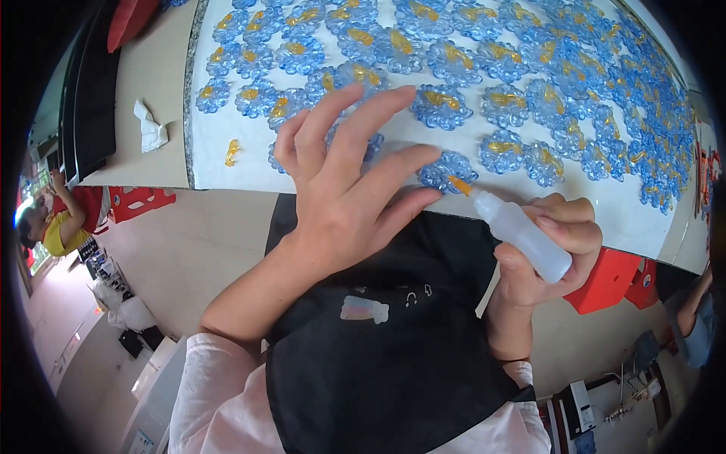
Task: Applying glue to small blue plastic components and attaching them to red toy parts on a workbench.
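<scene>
Our right hand grips a squeeze bottle, nozzle touching a blue flower piece at the desk's near edge. Our left hand hovers spread, grasping nothing.

I see a dark flat screen standing along the left edge of the pale desk, its face black. Down at the lower right, on the floor, stands a small white box with a dark printed side. At the bottom left lies a white carton; its label is too blurred to make out
</scene>
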